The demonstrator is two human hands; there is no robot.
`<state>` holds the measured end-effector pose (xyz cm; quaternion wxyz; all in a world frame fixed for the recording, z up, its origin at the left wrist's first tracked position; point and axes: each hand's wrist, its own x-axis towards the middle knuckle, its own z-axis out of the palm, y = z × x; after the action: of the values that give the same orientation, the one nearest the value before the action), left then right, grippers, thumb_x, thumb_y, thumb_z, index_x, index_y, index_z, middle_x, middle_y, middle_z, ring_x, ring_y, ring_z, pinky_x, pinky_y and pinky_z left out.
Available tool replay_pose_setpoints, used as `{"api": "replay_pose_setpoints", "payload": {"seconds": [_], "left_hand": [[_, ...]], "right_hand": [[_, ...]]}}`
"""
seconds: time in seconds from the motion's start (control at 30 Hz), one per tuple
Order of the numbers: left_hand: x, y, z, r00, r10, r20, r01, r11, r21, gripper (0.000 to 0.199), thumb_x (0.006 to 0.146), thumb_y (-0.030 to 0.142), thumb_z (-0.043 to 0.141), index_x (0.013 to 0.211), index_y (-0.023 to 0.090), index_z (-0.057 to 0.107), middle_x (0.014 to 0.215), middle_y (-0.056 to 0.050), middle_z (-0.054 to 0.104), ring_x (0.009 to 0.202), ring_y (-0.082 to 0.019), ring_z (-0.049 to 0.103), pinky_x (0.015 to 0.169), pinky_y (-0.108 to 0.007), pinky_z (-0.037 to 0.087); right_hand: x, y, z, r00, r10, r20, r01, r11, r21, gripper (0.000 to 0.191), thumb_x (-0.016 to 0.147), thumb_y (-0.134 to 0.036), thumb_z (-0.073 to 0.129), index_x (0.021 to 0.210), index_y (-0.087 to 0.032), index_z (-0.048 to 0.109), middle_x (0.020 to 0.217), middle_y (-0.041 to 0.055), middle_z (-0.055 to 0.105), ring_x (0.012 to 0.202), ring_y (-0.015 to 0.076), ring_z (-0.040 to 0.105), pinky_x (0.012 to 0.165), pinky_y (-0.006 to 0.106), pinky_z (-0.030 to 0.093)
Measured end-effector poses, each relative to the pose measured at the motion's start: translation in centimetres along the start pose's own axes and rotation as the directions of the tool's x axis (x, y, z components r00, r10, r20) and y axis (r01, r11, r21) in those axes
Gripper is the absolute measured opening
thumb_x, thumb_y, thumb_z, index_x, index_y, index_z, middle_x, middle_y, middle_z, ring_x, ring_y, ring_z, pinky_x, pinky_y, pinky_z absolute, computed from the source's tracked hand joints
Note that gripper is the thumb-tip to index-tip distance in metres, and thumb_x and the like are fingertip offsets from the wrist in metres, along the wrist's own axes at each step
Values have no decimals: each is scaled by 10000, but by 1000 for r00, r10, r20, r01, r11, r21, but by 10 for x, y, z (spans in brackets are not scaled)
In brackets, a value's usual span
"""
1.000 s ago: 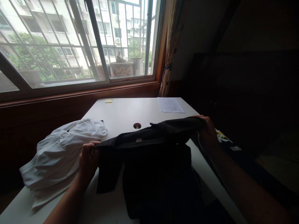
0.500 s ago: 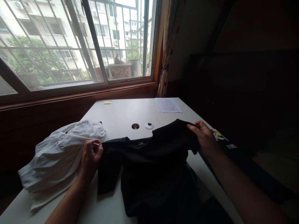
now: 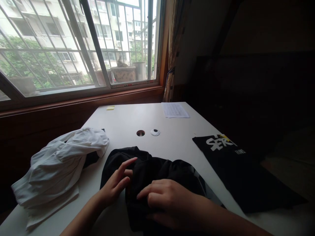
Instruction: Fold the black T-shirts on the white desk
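A black garment (image 3: 145, 167) lies bunched at the near middle of the white table (image 3: 123, 121). Over its left part is my left hand (image 3: 115, 183), with the index finger stretched out and the thumb apart from it. My right hand (image 3: 167, 200) is on or just above the garment's middle, fingers bent and spread, holding nothing that I can see. Whether the fingertips touch the cloth is unclear.
A crumpled white garment (image 3: 56, 167) covers the table's left side. On the right edge lies a black printed garment (image 3: 236, 173). Papers (image 3: 175, 110), a yellow note (image 3: 110, 107), a round hole (image 3: 140, 133) and a white round cover (image 3: 155, 132) are farther back.
Both hands have let go of the black garment's shoulders and moved inward. The garment, earlier spread between them, has dropped into a bunch. The view has shifted slightly.
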<state>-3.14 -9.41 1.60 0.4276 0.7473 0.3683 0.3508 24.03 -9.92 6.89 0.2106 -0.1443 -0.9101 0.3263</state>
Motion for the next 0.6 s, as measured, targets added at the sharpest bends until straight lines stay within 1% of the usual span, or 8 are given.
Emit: {"api": "replay_pose_setpoints", "payload": {"seconds": [0.1,0.17,0.27,0.33,0.43,0.5,0.53,0.6], "left_hand": [[2,2,3,996,-88,34,88,996,13,557,1001,449,500,1527,308,386,902,-17,697,748,-203,664,649,-300,547],[5,1,4,993,-109,53,106,993,53,528,959,405,588,1468,310,483,974,-24,706,823,-213,672,691,-299,556],[7,0,6,994,-79,82,75,996,48,411,939,292,593,1349,274,596,1094,-48,707,933,-212,666,795,-309,551],[7,2,6,995,-53,88,48,998,49,318,928,199,547,1217,249,669,1056,-48,712,917,-199,658,800,-301,527],[5,11,6,997,15,78,-22,996,86,304,863,104,512,1052,232,712,926,-35,694,837,-182,635,750,-289,483],[3,21,8,994,62,89,-71,992,100,315,830,78,500,1002,230,715,893,-31,666,800,-173,617,721,-284,464],[3,26,9,992,73,105,-84,991,102,320,823,69,491,987,230,714,889,-30,652,781,-166,609,704,-280,457],[1,36,11,988,79,131,-93,990,103,322,825,49,470,954,226,706,904,-33,631,769,-158,601,681,-272,448]], "right_hand": [[3,6,20,995,-41,93,50,994,-101,156,925,-342,665,967,-194,640,1101,68,740,987,195,700,875,303,544],[3,6,19,986,-72,148,86,992,-92,196,936,-391,663,948,-196,659,1099,56,744,975,184,703,850,283,547],[6,4,-8,984,-122,130,127,991,-32,190,976,-374,622,950,-197,687,1136,55,739,1024,173,695,895,281,536],[10,9,-36,996,-89,21,89,996,-17,147,991,-302,599,998,-193,697,1112,66,737,1011,171,691,892,291,539],[20,41,-72,984,44,-173,-50,998,-28,164,1010,-232,551,1087,-192,690,1085,77,721,965,172,685,851,316,559],[31,72,-83,959,108,-260,-145,981,-128,226,1004,-179,522,1167,-202,676,1090,75,711,937,176,676,829,338,566],[37,88,-84,959,113,-260,-167,967,-195,291,999,-143,497,1228,-213,662,1150,82,696,981,183,668,867,362,560],[54,115,-78,983,38,-179,-93,947,-308,416,979,-68,445,1305,-241,637,1260,86,657,1094,189,634,929,378,541]]}}
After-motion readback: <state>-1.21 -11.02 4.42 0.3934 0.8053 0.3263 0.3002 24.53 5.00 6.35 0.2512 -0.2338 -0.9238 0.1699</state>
